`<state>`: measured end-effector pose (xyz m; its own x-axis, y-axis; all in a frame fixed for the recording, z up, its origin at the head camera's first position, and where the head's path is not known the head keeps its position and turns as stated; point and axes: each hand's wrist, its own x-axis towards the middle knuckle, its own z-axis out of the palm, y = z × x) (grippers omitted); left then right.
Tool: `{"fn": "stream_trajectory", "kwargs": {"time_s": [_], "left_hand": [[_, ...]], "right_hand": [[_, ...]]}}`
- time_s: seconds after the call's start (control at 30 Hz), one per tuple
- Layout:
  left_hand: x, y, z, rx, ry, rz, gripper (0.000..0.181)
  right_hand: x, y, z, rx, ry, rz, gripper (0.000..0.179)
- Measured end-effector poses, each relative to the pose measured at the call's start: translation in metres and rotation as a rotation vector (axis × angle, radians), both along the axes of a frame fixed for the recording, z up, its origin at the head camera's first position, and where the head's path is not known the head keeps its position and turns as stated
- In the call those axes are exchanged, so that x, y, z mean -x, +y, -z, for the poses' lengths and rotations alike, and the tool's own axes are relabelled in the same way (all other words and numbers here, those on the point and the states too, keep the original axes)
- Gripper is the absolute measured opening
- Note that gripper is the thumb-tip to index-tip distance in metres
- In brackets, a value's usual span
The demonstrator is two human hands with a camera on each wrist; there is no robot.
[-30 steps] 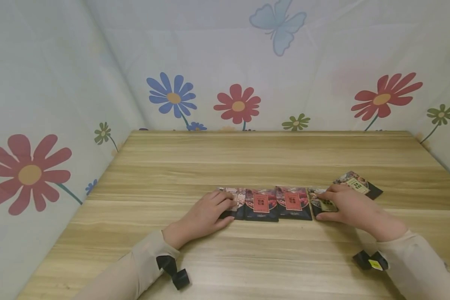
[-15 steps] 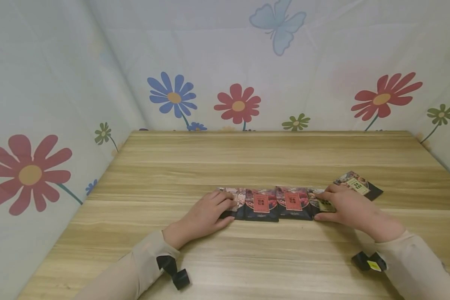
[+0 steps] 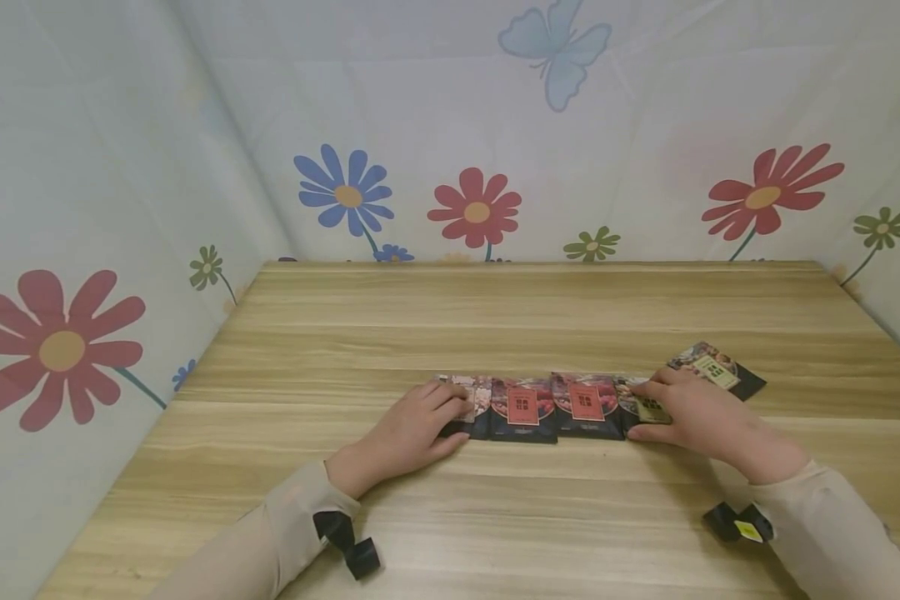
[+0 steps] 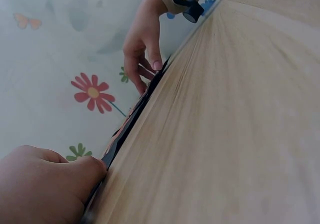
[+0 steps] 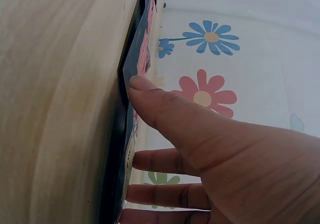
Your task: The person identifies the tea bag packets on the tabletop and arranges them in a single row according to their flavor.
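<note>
In the head view, several flat dark sachets lie side by side in a row on the wooden table. My left hand (image 3: 401,429) rests on the leftmost sachet (image 3: 483,400), covering much of it. Two sachets with pink-red labels, one (image 3: 523,412) left of the other (image 3: 587,407), fill the middle. At the row's right end, my right hand (image 3: 708,425) touches a sachet with a yellow-green label (image 3: 652,410). The right wrist view shows its fingers straight on the sachets, the thumb (image 5: 145,87) at a near edge. Behind that hand lies another yellow-green-labelled sachet (image 3: 718,373), turned at an angle.
The wooden table (image 3: 450,325) reaches back to a pale flowered curtain (image 3: 607,158), which also hangs along the left side. A black strap device sits on each wrist, the left one (image 3: 345,542) and the right one (image 3: 738,523), both close above the tabletop.
The right hand has shifted very slightly to the left at the row's right end since the earliest frame. The left hand and the sachets look unmoved.
</note>
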<state>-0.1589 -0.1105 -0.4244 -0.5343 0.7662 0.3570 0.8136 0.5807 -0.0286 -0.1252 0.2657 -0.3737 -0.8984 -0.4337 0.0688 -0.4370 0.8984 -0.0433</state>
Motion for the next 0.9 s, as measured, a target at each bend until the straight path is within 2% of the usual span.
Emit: {"fn": "stream_trajectory", "kwargs": {"time_s": [0.47,0.9], "left_hand": [[0.0010,-0.0006,0.0012,-0.015,0.014,0.010,0.034],[-0.0006,-0.0001,-0.0013,-0.013,0.003,0.013,0.033]], "right_hand": [[0.0008,0.0011,-0.0037,-0.006,-0.063,0.009,0.068],[0.0013,0.0045,-0.0056,0.027,-0.095,0.008,0.063]]}}
